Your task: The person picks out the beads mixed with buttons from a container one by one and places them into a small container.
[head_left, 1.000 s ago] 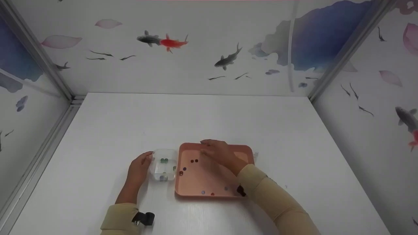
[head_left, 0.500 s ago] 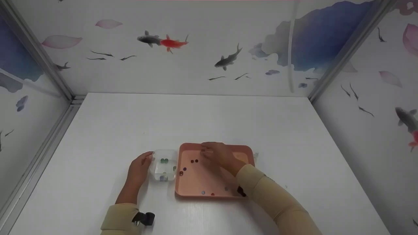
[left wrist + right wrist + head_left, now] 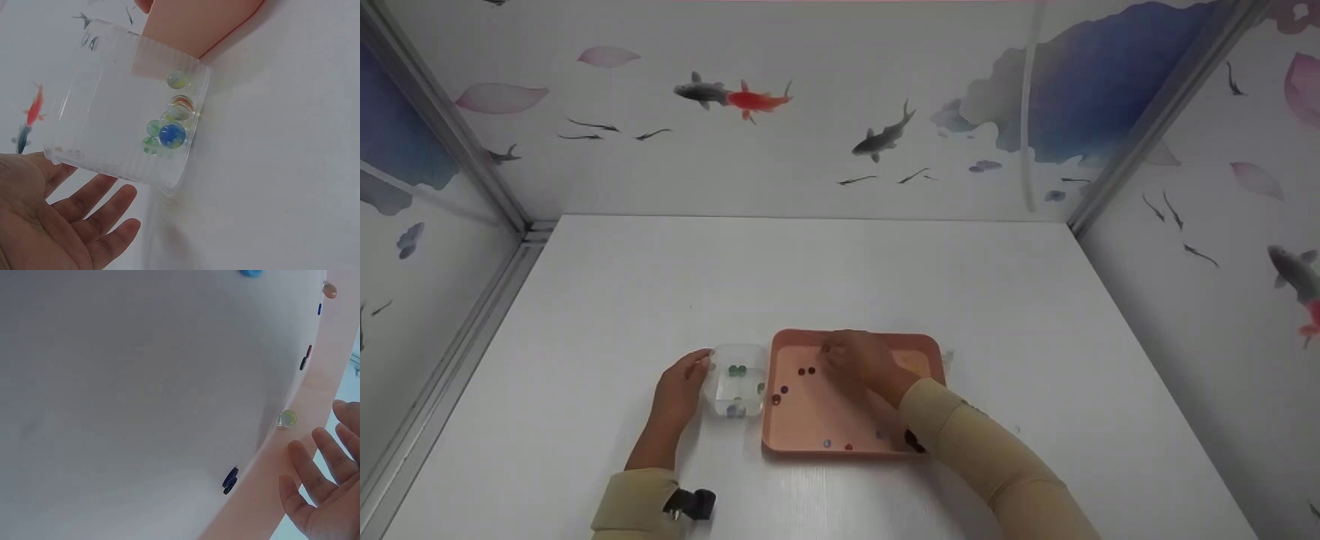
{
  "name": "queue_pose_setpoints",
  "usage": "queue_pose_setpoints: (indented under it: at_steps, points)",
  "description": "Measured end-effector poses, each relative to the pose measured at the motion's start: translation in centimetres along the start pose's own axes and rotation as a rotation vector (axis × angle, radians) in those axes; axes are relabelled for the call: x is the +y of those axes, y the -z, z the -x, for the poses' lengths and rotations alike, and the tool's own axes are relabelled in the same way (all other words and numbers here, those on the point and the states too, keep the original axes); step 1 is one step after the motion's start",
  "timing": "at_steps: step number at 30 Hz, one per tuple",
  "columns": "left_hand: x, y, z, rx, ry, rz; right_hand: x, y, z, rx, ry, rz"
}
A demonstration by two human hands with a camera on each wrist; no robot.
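My left hand [image 3: 679,386] touches the left side of a clear plastic container [image 3: 737,352] left of the tray. In the left wrist view its fingers lie loosely along the container's wall, and glass marbles, one of them blue [image 3: 172,136], lie on the bottom. Over the far part of a pink tray [image 3: 802,420] hovers my right hand [image 3: 859,358], its fingertips pointing down. The right wrist view shows those fingers loosely bent near a clear yellowish marble [image 3: 287,418] by the tray wall; nothing is held between them.
Dark flat discs [image 3: 806,371] lie in the tray, with a reddish-brown marble [image 3: 776,399] by its left wall. A bluish piece [image 3: 826,443] and a small red piece [image 3: 848,447] lie along the near edge. Something clear [image 3: 949,360] shows beyond the tray's right side.
My right hand has lowered slightly toward the tray, its fingers bending downward from a flatter, more stretched pose. The left hand and the container stay where they were.
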State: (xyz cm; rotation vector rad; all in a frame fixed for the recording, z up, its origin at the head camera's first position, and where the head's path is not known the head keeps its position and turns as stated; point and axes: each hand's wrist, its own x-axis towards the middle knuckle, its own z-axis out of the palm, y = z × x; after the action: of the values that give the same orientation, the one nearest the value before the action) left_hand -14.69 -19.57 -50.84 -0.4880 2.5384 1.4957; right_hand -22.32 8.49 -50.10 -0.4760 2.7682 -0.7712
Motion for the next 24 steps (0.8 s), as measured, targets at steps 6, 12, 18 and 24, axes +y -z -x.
queue_pose_setpoints:
  at_steps: [6, 12, 18, 24]
  points:
    - [-0.1, 0.0, 0.0, 0.000, -0.001, 0.001, 0.0, -0.3, -0.2, 0.008, 0.036, 0.098]
    - [0.0, 0.1, 0.1, -0.002, -0.010, 0.003, 0.1, -0.8, -0.3, 0.035, 0.083, 0.131]
    - [0.1, 0.1, 0.3, -0.010, -0.006, 0.011, 0.2, -1.0, -0.4, 0.052, 0.093, 0.136]
    - [0.1, 0.1, 0.3, -0.013, 0.001, 0.003, 0.2, -1.2, -0.4, 0.034, 0.037, 0.120]
